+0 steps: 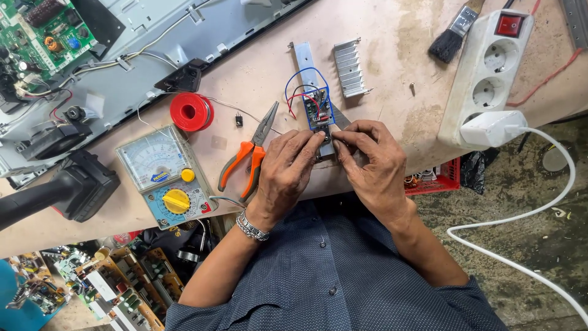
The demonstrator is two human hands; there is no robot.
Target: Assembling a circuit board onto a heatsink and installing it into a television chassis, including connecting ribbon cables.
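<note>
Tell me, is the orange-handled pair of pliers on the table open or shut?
Open: the orange-handled pliers lie flat on the table with handles spread apart.

Even, diffuse daylight; bright overall, with no strong directional source evident. Shadows are soft and short, lying close beneath the hands point(331, 165), the pliers point(248, 156) and the brush point(450, 40). Mild glare on the white power strip point(490, 67) and the pale metal panel point(233, 24) at top. Focus is sharp across the bench point(398, 92). The wide lens bows straight edges slightly near the frame borders. The floor point(527, 196) at right is dimmer.
</note>
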